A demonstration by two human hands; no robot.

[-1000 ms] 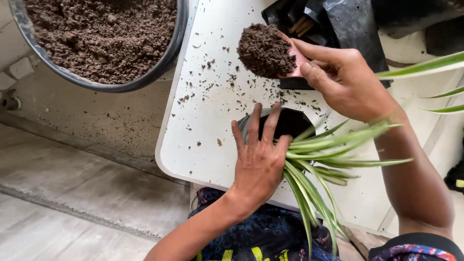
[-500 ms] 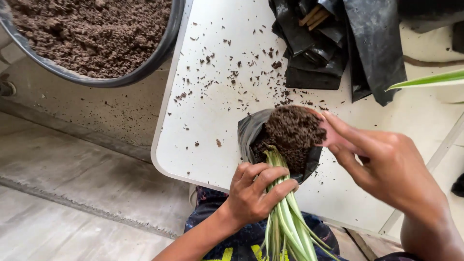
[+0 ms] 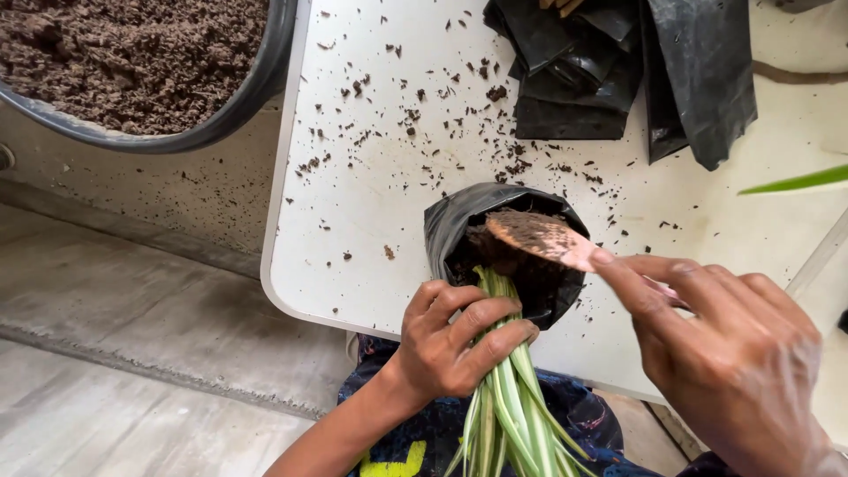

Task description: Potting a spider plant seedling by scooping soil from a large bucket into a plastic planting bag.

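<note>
White tabletop (image 3: 397,221), rounded corner, strewn with dark soil crumbs. Large grey round tub of brown soil (image 3: 132,62) off table's far-left edge. Pile of folded black plastic grow bags (image 3: 618,79) at far side. Small black plastic bag (image 3: 459,225) near front edge, part-filled with soil. Left hand (image 3: 450,344) curled tight around striped green-white plant leaves (image 3: 508,406), base in bag. Right hand (image 3: 724,353), fingers pinched on pink flat scoop (image 3: 539,237), tip over bag mouth.

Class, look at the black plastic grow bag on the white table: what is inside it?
Inside the black grow bag show dark soil and the striped plant's base; its roots are buried, hidden.
</note>
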